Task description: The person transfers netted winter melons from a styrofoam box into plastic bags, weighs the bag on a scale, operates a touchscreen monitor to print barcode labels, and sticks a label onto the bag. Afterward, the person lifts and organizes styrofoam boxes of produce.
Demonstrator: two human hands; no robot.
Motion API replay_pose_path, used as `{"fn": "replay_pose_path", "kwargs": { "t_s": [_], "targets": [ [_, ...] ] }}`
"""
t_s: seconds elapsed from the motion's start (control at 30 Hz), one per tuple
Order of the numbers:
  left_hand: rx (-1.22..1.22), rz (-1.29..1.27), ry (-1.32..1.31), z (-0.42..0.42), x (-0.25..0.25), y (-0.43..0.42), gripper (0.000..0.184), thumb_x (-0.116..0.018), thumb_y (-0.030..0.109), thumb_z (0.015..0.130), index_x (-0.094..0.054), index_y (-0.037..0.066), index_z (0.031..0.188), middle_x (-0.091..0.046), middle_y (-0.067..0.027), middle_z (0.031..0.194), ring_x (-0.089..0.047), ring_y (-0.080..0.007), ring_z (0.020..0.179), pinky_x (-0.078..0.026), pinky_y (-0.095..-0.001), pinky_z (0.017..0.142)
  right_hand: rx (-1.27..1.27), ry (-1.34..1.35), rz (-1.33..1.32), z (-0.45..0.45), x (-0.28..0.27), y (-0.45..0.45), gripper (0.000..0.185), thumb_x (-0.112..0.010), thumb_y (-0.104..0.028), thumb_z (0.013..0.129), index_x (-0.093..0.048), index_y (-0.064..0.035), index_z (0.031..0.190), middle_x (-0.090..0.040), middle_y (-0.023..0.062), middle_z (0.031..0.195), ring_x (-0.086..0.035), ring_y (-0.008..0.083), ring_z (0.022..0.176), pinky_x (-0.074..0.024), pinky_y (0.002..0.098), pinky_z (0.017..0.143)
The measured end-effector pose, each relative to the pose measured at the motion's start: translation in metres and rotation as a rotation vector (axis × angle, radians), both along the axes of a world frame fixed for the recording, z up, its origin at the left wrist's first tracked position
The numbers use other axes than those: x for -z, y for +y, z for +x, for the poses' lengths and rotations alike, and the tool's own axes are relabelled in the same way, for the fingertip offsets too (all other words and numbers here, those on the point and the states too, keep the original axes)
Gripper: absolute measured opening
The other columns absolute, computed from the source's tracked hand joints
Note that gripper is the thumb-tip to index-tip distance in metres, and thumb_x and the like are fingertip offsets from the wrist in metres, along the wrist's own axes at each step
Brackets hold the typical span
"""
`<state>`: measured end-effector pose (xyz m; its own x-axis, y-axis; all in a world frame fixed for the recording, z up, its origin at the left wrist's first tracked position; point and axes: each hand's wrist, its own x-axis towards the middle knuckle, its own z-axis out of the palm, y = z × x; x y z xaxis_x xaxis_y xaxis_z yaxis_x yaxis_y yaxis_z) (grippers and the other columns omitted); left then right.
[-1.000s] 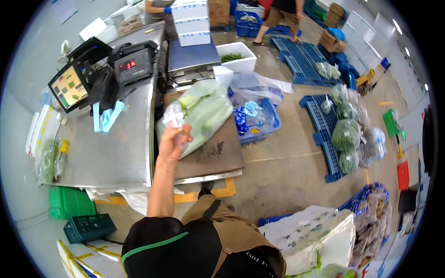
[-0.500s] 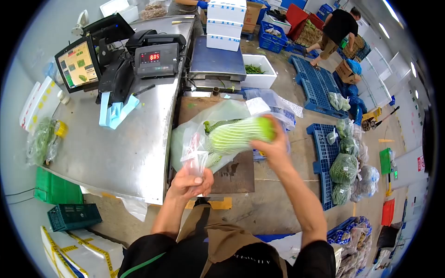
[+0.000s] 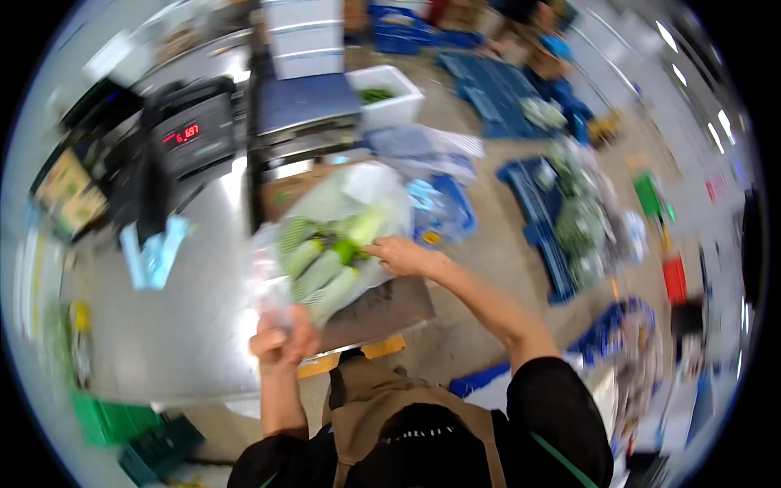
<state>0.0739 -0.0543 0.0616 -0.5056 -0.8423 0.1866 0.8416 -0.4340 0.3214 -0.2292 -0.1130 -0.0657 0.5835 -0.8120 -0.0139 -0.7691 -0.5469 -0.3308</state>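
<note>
A clear plastic bag (image 3: 389,191) lies spread open on the brown board beside the steel counter. Inside it are several long, light-green gourds (image 3: 325,276) in white foam net sleeves. My left hand (image 3: 285,335) is closed on the gathered near-left edge of the bag, though motion blurs the fingers. On the right of the bag, my right hand (image 3: 403,256) has its index finger stretched to the bright green end of a gourd. Its other fingers look loosely curled and do not grip the gourd.
The steel counter (image 3: 171,325) at left carries a scale with a red display (image 3: 191,134) and blue strips (image 3: 153,252). A platform scale (image 3: 305,104) holds white boxes. A blue crate (image 3: 455,207) stands right of the bag; bagged produce (image 3: 582,220) sits on a blue pallet (image 3: 533,207).
The net-sleeved gourd my right hand held over the bag now lies among the others inside. My left hand still grips the bag edge. The camera view has turned and shifted.
</note>
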Motion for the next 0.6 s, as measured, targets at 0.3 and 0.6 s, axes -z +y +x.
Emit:
{"fn": "replay_pose_path", "kwargs": {
  "t_s": [0.3,0.6],
  "targets": [
    [0.238,-0.088,0.016,0.032,0.038,-0.030,0.033,-0.059,0.006,0.077,-0.046,-0.013,0.100,-0.058,-0.0078,0.072,-0.058,-0.0107,0.058,-0.048,-0.0276,0.058,1.013,0.058,-0.437,-0.162,-0.261,0.366,0.041,-0.059,-0.005,0.080,-0.053,-0.0034,0.121,-0.059,0.0172,0.112,-0.058,0.0316,0.101,-0.0471,0.0393,0.088],
    [0.250,-0.036,-0.102,-0.060,0.003,0.025,0.013,-0.053,0.008,0.085,-0.040,0.004,0.085,-0.038,-0.0038,0.065,-0.034,-0.0133,0.054,-0.035,-0.0312,0.067,1.970,0.213,0.072,-0.162,-0.134,0.783,0.036,-0.064,-0.012,0.072,-0.061,-0.0007,0.106,-0.065,0.0191,0.097,-0.063,0.0343,0.091,-0.0503,0.0386,0.082]
  ]
}}
